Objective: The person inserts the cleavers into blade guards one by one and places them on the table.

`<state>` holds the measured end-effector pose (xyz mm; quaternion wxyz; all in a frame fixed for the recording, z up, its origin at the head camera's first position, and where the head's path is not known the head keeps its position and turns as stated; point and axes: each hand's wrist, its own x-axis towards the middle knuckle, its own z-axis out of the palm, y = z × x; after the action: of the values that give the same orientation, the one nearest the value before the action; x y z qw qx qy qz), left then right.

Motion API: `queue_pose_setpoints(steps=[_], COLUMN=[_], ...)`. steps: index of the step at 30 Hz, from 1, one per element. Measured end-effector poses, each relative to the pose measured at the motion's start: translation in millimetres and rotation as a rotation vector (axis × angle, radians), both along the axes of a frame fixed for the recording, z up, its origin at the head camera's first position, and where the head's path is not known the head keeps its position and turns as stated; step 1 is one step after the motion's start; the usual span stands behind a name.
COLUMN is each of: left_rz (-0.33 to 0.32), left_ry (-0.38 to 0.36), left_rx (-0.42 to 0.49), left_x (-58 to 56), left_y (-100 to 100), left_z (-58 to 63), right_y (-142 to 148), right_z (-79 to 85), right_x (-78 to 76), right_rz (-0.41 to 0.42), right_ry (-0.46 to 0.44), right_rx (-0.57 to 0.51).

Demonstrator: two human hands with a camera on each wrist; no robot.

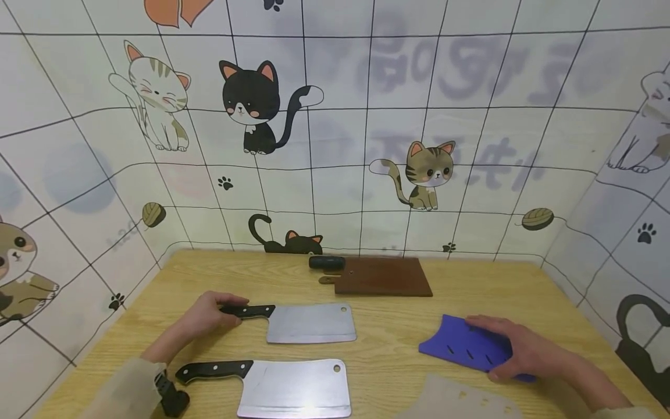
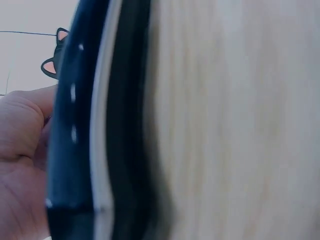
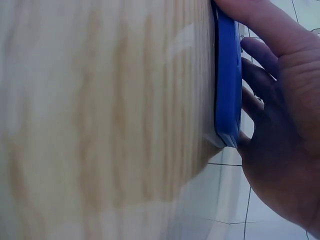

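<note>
My left hand [image 1: 211, 314] pinches the black handle end of the farther cleaver [image 1: 311, 323], which lies flat on the table. Closer to me lies a second cleaver [image 1: 295, 387], its riveted black handle filling much of the left wrist view. On the right side, my right hand [image 1: 528, 346] grips a blue slotted plastic piece [image 1: 460, 343], thumb on the near edge and fingers on the far edge. In the right wrist view the edge of that blue piece [image 3: 228, 80] sits close to the table surface. Its exact kind cannot be told.
A brown cutting board [image 1: 387, 276] lies at the back of the wooden table [image 1: 246, 279], with a black cylindrical object [image 1: 327, 263] at its left end. A pale slotted piece [image 1: 460, 401] is at the front right. Cat-printed sheets [image 1: 340, 134] surround the table.
</note>
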<state>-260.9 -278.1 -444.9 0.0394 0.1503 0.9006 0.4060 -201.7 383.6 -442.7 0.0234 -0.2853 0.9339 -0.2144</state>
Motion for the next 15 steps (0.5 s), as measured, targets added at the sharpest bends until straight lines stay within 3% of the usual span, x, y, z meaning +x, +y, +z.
queue_pose_setpoints(steps=[6, 12, 15], left_rz=[-0.05, -0.141, -0.14], left_ry=[0.011, -0.006, -0.022], left_rx=[-0.015, 0.033, 0.049], left_x=[0.8, -2.1, -2.5], left_y=[-3.0, -7.1, -7.2], left_z=[3.9, 8.1, 9.1], right_y=[-5.0, -6.0, -9.0], right_z=[2.9, 5.7, 7.8], right_x=[-2.0, -0.7, -3.6], right_rz=[-0.033, -0.043, -0.029], right_ry=[0.007, 0.035, 0.076], right_rx=[0.012, -0.007, -0.036])
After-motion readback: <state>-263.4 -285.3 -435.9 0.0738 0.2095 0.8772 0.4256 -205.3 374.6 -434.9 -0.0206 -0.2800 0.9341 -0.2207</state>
